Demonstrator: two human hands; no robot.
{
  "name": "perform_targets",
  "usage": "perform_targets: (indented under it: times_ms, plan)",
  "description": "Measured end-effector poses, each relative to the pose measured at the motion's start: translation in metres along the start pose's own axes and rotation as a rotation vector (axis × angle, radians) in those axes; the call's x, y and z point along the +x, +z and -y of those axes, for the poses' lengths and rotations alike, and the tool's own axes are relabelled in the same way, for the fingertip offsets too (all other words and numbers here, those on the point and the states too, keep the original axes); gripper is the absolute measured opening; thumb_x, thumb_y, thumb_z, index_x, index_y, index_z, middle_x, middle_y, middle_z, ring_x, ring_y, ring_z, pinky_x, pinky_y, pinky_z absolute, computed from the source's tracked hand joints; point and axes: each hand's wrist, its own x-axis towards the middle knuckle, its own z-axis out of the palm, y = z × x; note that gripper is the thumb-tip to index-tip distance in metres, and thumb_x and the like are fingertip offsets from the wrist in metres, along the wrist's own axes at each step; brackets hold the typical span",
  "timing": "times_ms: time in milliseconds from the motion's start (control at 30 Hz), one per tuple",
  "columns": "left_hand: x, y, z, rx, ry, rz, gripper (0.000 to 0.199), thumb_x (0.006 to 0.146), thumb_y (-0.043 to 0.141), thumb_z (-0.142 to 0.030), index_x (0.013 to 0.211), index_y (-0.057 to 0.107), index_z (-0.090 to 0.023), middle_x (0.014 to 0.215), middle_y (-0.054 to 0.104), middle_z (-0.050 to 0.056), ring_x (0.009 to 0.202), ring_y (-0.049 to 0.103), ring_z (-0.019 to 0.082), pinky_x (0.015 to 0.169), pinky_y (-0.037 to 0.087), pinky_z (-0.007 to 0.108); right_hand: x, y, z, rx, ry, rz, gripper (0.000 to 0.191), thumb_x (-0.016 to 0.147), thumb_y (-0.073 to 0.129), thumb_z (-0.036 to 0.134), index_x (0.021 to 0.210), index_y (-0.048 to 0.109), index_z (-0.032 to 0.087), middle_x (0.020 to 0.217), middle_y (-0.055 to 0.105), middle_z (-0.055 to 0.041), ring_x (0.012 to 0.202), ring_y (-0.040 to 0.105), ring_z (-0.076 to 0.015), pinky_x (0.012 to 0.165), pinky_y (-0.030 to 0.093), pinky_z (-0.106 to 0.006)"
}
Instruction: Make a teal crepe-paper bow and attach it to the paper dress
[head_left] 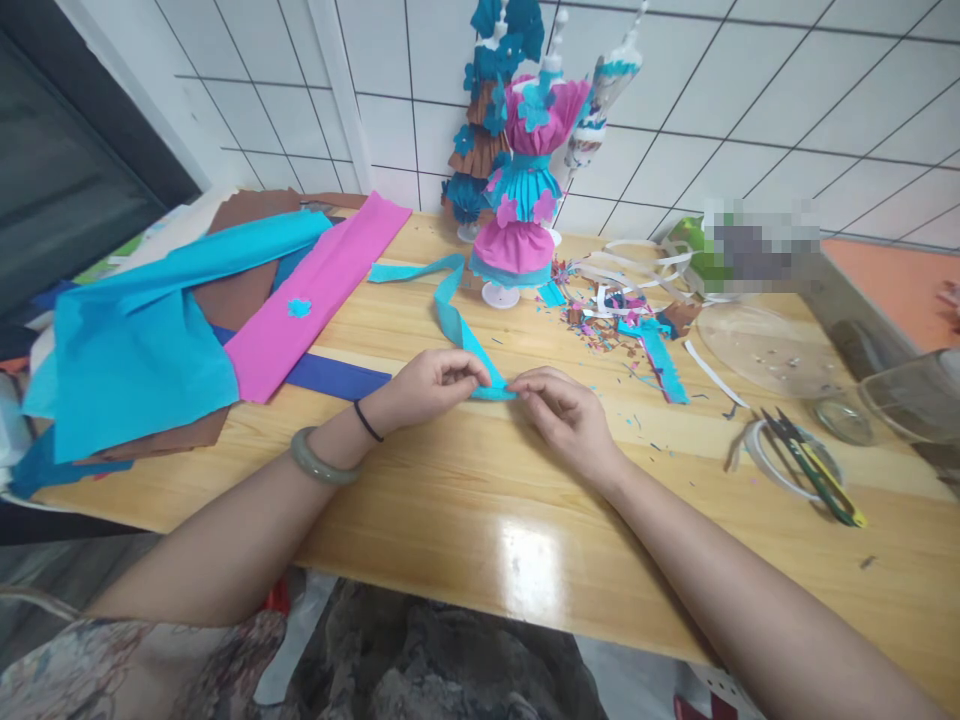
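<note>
A long turquoise crepe paper strip [451,318] winds over the wooden table, its near end between my two hands. My left hand [429,388] is closed, thumb and fingers pinching the strip near that end. Just to its right, my right hand [564,412] pinches the strip's tip between thumb and fingers. Behind the strip stands a tiered paper decoration [517,245] in pink and turquoise on a white round foot, trimmed with paper flowers. A second decoration [480,150] in brown and dark teal rises behind it.
Sheets of turquoise paper [135,350] and pink paper [319,300] lie at the left. Paper scraps [600,310] and white strips are strewn right of the decorations. Scissors [814,470] rest on a tape roll [757,450] at the right, near a clear jar [911,395].
</note>
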Motion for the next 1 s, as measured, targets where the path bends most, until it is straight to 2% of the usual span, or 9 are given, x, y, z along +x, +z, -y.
perform_targets:
  times_ms: [133, 267, 467, 867, 1000]
  plan:
    - [0.0009, 0.0002, -0.0035, 0.026, 0.032, -0.004, 0.017, 0.078, 0.05, -0.016, 0.083, 0.066, -0.012, 0.082, 0.065, 0.005, 0.076, 0.057, 0.012, 0.069, 0.044, 0.023, 0.0002, 0.0029, 0.0007, 0.02, 0.052, -0.003, 0.013, 0.081, 0.056, 0.022, 0.09, 0.064, 0.02, 0.088, 0.062, -0.0053, 0.079, 0.058, -0.016, 0.073, 0.047, -0.031]
    - [0.0016, 0.002, -0.0057, 0.06, -0.005, -0.05, 0.017, 0.074, 0.059, -0.022, 0.084, 0.067, -0.011, 0.078, 0.063, 0.005, 0.064, 0.054, 0.01, 0.056, 0.043, 0.021, 0.0004, 0.0058, 0.0005, -0.014, 0.082, -0.071, 0.01, 0.076, 0.062, 0.024, 0.086, 0.064, 0.02, 0.081, 0.062, -0.0038, 0.071, 0.057, -0.0147, 0.066, 0.046, -0.029]
    - [0.0025, 0.002, -0.0031, -0.045, -0.022, -0.074, 0.024, 0.07, 0.066, -0.029, 0.084, 0.067, -0.01, 0.08, 0.065, 0.007, 0.072, 0.058, 0.014, 0.064, 0.047, 0.025, 0.0005, 0.0045, -0.0014, -0.036, 0.085, -0.092, 0.01, 0.077, 0.061, 0.022, 0.086, 0.065, 0.02, 0.076, 0.062, -0.0026, 0.069, 0.057, -0.0142, 0.066, 0.046, -0.029]
    - [0.0031, 0.0031, -0.0016, -0.05, 0.003, -0.078, 0.024, 0.069, 0.067, -0.029, 0.085, 0.069, -0.011, 0.084, 0.066, 0.008, 0.077, 0.06, 0.015, 0.069, 0.049, 0.027, 0.0001, 0.0071, -0.0056, -0.033, 0.096, -0.094, 0.012, 0.077, 0.062, 0.024, 0.088, 0.065, 0.021, 0.077, 0.063, -0.0026, 0.068, 0.057, -0.0139, 0.065, 0.047, -0.029]
    - [0.0029, 0.0036, -0.0015, -0.029, -0.023, -0.113, 0.026, 0.07, 0.067, -0.031, 0.086, 0.069, -0.011, 0.078, 0.066, 0.007, 0.069, 0.058, 0.013, 0.062, 0.048, 0.025, -0.0003, 0.0063, -0.006, -0.055, 0.11, -0.106, 0.012, 0.077, 0.061, 0.025, 0.087, 0.066, 0.021, 0.077, 0.064, -0.0025, 0.068, 0.058, -0.0142, 0.065, 0.047, -0.029]
